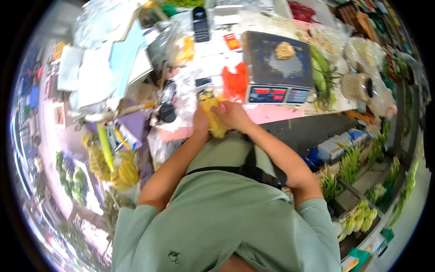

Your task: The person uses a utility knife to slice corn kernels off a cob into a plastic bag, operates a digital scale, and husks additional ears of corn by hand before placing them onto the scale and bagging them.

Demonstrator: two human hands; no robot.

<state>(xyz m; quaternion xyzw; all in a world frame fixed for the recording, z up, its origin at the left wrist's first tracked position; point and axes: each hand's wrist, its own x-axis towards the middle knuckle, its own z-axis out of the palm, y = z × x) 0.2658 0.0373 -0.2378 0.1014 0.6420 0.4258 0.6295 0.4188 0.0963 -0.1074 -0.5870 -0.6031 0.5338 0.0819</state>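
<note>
My left hand (201, 120) and my right hand (234, 116) are together at the front edge of the table, low in front of my body. Both are closed on a yellow plastic packet (210, 103), which hangs down between them; its contents are unclear. Just beyond the packet lies a small dark rectangular item (203, 82). A crumpled orange-red plastic bag (234, 82) is right behind my right hand. To its right stands a digital scale (263, 59) with lit red digits, bearing a pale lumpy piece of food (284, 51).
A black phone (200, 25) lies at the back. Left are a black coiled item (167, 100), papers (97, 68) and hanging bananas (124, 172). Right of the scale are green vegetables (320, 72) and a jar (355, 86). Lower right, vegetable crates (353, 181) line the floor.
</note>
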